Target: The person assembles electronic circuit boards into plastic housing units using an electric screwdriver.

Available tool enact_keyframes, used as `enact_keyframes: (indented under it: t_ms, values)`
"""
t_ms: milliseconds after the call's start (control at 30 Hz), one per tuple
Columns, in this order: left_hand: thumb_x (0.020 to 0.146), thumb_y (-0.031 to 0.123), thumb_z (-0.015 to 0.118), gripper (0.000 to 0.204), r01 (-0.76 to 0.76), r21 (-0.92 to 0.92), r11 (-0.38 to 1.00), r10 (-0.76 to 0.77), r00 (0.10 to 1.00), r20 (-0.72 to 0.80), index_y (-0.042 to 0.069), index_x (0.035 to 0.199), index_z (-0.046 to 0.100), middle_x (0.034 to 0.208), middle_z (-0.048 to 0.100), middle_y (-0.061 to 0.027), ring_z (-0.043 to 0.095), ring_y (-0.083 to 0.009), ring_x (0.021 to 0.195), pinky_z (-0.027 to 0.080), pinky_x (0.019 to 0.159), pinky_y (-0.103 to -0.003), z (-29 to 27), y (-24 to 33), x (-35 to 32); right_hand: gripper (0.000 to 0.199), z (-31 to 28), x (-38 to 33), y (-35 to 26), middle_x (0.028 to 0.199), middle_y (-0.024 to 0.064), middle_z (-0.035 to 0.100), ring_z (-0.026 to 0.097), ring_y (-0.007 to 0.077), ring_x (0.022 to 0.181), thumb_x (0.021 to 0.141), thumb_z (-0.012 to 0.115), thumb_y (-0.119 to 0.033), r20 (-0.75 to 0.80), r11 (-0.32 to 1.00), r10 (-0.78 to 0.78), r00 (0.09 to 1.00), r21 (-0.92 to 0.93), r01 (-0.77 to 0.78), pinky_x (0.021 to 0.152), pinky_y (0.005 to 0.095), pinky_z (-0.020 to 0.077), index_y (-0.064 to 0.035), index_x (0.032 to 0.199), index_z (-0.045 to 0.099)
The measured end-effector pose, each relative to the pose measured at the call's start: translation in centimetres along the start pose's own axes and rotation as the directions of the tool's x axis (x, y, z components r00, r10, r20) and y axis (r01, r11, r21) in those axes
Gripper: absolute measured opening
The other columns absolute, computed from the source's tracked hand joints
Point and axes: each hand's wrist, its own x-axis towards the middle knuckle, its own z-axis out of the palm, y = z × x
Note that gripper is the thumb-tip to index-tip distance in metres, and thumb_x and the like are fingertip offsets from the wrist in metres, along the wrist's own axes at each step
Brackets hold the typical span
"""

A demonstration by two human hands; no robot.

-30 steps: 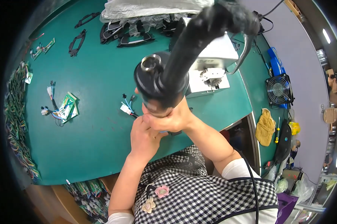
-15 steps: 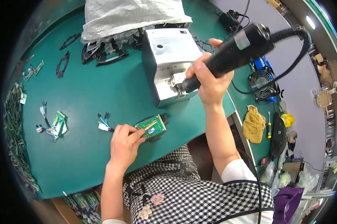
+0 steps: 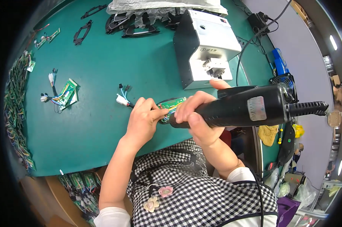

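Note:
My right hand (image 3: 205, 130) grips a thick black electric screwdriver (image 3: 235, 109), held slanting with its front end low over a green circuit board (image 3: 173, 103). The screwdriver's tip is hidden behind my fingers. My left hand (image 3: 141, 120) holds the board down by its left side, fingertips pressed together near the coloured wires on it. The board sits on a black plastic piece, mostly covered by my hands. A bundle of wires with a white connector (image 3: 122, 100) sticks out to the left of the board. Beyond my right hand stands a silver-and-black screw feeder (image 3: 213, 36).
Another wired circuit board (image 3: 69, 92) lies on the green table (image 3: 103, 147) at the left. Black plastic frames (image 3: 140, 30) lie by a white sack (image 3: 167, 5) at the back. A pile of wired boards (image 3: 16, 109) lines the left edge. A fan (image 3: 283, 81) stands at right.
My right hand has brought the electric screwdriver from the screw feeder down to the circuit board. My left hand stays on the board. The view has shifted, so the table sits higher in it.

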Motion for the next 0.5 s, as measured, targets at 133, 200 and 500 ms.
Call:
enact_keyframes:
  t_ms: [133,200,500]
  values:
    - [0.062,-0.001,0.065,0.018,-0.016,0.008,1.0,0.016,1.0,-0.004,0.008,0.077,0.067,0.065,0.047,-0.0034,0.045,-0.0199,0.065,0.041,0.057,-0.03,0.0,0.0,-0.1,0.068,-0.5,0.2,1.1,0.066,0.0102,0.051,0.054,0.0194,0.058,0.076,0.06,-0.006,0.102,0.988,-0.011,0.995,-0.154,0.027,0.059,0.0334,0.0487,-0.0027,0.126,0.015]
    - [0.061,-0.002,0.064,0.016,-0.006,0.003,1.0,0.006,1.0,0.0,0.007,0.074,0.066,0.065,0.047,-0.0034,0.044,-0.0199,0.065,0.04,0.056,-0.03,0.1,0.0,-0.1,0.064,-0.4,0.9,1.4,0.067,0.0091,0.052,0.053,0.0171,0.057,0.073,0.059,-0.003,0.206,0.967,-0.039,0.978,-0.237,0.088,0.057,0.0306,0.0473,-0.0009,0.123,0.02]
    - [0.063,0.003,0.058,0.015,-0.015,-0.132,0.991,-0.009,0.984,-0.178,0.004,0.078,0.058,0.078,0.054,-0.0057,0.043,-0.0235,0.066,0.039,0.059,-0.033,0.9,0.3,0.3,0.044,0.9,3.5,2.1,0.079,0.0092,0.056,0.055,0.0184,0.066,0.051,0.064,-0.009,0.467,0.971,0.077,0.881,-0.235,0.04,0.064,0.0273,0.0441,0.0026,0.091,0.053]
